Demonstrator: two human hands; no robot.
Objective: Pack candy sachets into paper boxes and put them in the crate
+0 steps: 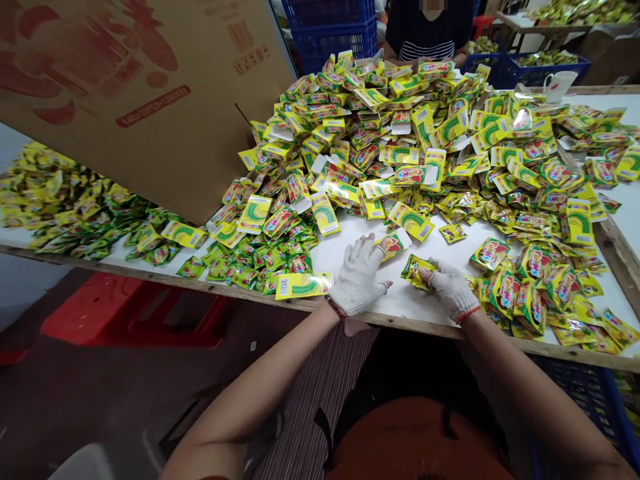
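Note:
My left hand [359, 275], in a white knit glove, curls its fingers on a small yellow carton [395, 244] with its flap open, at the near edge of the white table [350, 250]. My right hand [450, 287], also gloved, pinches a yellow-green foil sachet [416, 270] just right of the carton. The two hands are a short gap apart. A big heap of yellow cartons [400, 127] lies beyond them, and a pile of foil sachets [535, 287] sits at my right.
A large brown cardboard box [150, 93] leans over the table at left. More sachets [75, 213] spread under it. A person in a dark striped top [425, 33] sits across the table. Blue crates [330, 27] stand behind. A red stool [130, 313] is on the floor.

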